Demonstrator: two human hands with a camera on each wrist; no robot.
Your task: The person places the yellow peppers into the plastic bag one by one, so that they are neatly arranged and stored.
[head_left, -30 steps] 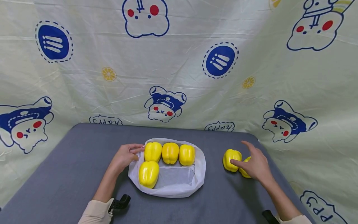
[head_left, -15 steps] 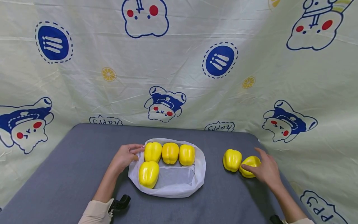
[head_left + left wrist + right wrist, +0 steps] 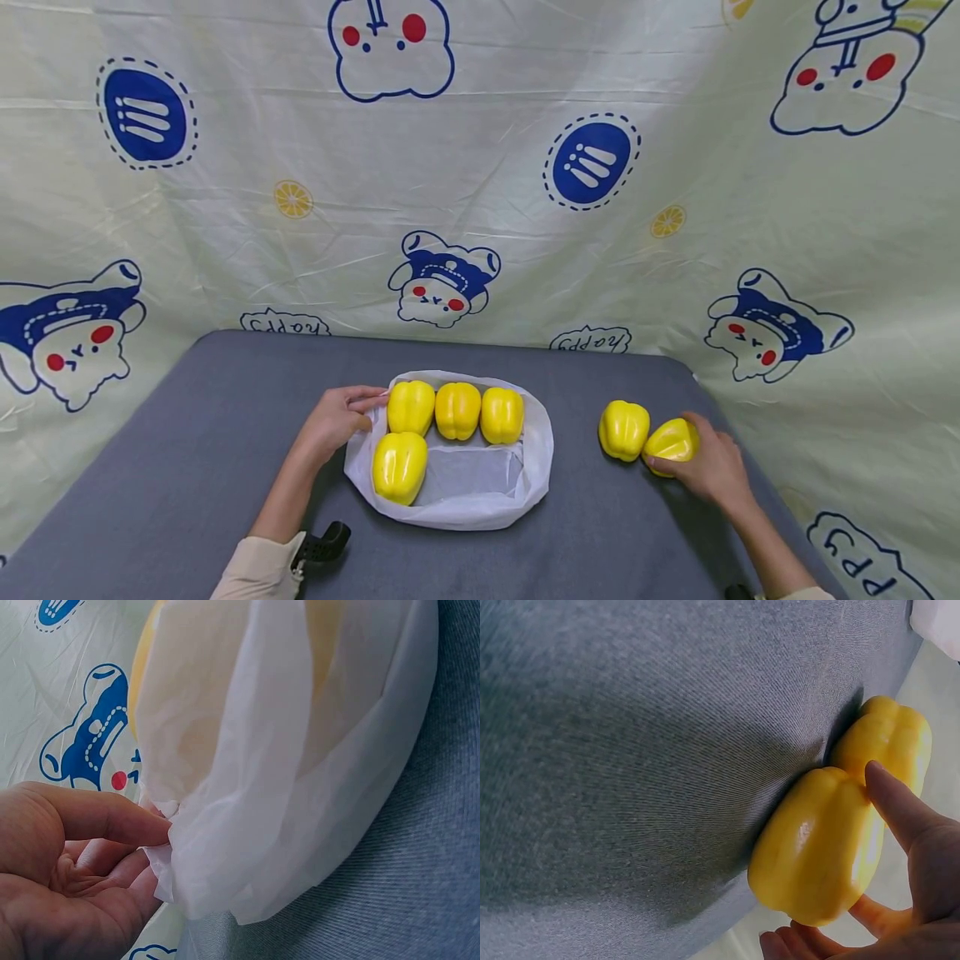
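A white plastic bag [image 3: 540, 471] lies with its mouth spread on the table, and several yellow bell peppers [image 3: 457, 411] sit inside along its back and left. My left hand [image 3: 337, 421] pinches the bag's left edge; in the left wrist view the thumb [image 3: 127, 821] presses on the thin film. At the right, my right hand [image 3: 712, 462] holds a yellow bell pepper [image 3: 670, 442], thumb on the near side and fingers around the far side. Another yellow bell pepper [image 3: 624, 430] stands just left of it; both also show in the right wrist view.
The grey cloth-covered table [image 3: 187, 475] extends to both sides of the bag. Behind it hangs a pale curtain [image 3: 487, 167] with cartoon prints. A black strap [image 3: 322, 543] sits at the left wrist.
My right hand has moved right, from over the two loose peppers to the right-hand one, and its fingers have curled around it. That pepper looks slightly tilted. The left hand has stayed put.
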